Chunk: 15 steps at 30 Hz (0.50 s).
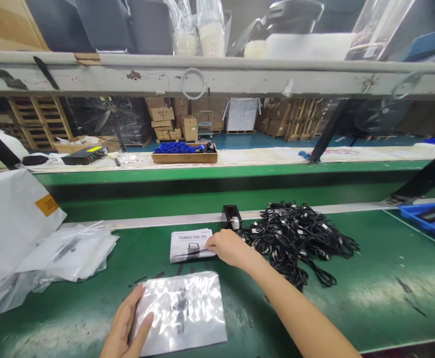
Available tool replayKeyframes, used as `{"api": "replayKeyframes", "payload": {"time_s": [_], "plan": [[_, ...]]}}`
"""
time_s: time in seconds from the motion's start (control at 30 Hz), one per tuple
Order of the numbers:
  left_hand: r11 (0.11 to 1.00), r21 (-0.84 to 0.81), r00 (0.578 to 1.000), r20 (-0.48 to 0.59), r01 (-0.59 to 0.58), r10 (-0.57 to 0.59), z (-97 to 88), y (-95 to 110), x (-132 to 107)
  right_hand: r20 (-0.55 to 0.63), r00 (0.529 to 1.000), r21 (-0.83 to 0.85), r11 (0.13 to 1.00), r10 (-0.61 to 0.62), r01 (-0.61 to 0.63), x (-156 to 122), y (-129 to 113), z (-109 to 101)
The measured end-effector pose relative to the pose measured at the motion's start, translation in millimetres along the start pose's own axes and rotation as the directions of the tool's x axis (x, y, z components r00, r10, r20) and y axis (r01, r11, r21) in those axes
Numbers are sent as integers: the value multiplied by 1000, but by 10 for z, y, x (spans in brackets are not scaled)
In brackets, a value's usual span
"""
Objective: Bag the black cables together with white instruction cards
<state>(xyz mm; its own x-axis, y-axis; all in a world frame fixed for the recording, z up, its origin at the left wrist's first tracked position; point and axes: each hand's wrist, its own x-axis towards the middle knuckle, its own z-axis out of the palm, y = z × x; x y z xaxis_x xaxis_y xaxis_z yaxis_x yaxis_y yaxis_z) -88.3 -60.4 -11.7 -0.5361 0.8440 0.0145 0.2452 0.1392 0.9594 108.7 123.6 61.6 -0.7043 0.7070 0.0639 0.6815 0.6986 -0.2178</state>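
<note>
My left hand [129, 320] is at the left edge of a clear plastic bag [187, 313] lying flat on the green bench. Its thumb rests over the bag, and its fingers run along the edge. A dark printed mark shows in the middle of the bag. Beyond it sits a stack of white booklets [189, 241] headed "THUNDER TRAIL PRO". My right hand [228, 247] reaches the right side of this stack, its fingertips closed on the top booklet. Just right of that hand lies a heap of black cables [299, 236].
A black tape dispenser [231, 217] stands behind the booklets. More plastic bags [71, 251] lie at left beside a large white sack [12, 223]. A blue tray [428, 223] is at far right. On the back ledge is a cardboard tray [183, 158] of blue items; a shelf beam [240, 79] crosses above.
</note>
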Motion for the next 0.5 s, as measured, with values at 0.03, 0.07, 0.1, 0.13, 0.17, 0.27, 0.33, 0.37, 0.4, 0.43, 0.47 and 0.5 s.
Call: {"api": "replayKeyframes", "payload": {"time_s": [0.03, 0.07, 0.1, 0.13, 0.17, 0.27, 0.33, 0.37, 0.4, 0.43, 0.47, 0.5], "plan": [[1000, -3, 1000, -27, 16, -16, -20, 80, 12, -21, 1000, -3, 1000, -11, 10, -41, -43, 3], [997, -41, 997, -49, 62, -64, -37, 162, 26, -57, 998, -4, 999, -32, 32, -102, -98, 17], [980, -128, 986, -40, 154, -160, -47, 241, 41, -116, 991, -2, 997, -74, 74, -182, -161, 41], [930, -259, 964, 23, 262, -266, -47, 312, 54, -181, 975, 5, 992, -126, 129, -277, -229, 76], [857, -354, 927, 113, 373, -357, -36, 373, 64, -278, 938, 18, 975, -207, 221, -383, -296, 118], [739, -409, 843, 309, 536, -440, 72, 483, 66, -462, 858, 206, 914, -224, 349, -690, -430, 252], [781, -342, 843, 348, 522, -411, 189, 522, 47, -383, 922, 544, 821, 61, 172, -837, -424, 314], [814, -304, 849, 370, 494, -377, 255, 539, 35, -255, 948, 718, 694, 190, 55, -891, -389, 332], [848, -268, 855, 394, 457, -336, 323, 556, 23, -101, 961, 849, 526, 259, -53, -938, -336, 342], [879, -237, 861, 415, 413, -293, 389, 573, 14, 30, 961, 926, 354, 273, -129, -982, -269, 344], [907, -208, 870, 421, 366, -255, 454, 588, 6, 113, 956, 963, 209, 270, -173, -1030, -194, 340], [933, -172, 884, 411, 316, -224, 515, 599, 1, 155, 946, 976, 102, 286, -191, -1085, -116, 331]]}}
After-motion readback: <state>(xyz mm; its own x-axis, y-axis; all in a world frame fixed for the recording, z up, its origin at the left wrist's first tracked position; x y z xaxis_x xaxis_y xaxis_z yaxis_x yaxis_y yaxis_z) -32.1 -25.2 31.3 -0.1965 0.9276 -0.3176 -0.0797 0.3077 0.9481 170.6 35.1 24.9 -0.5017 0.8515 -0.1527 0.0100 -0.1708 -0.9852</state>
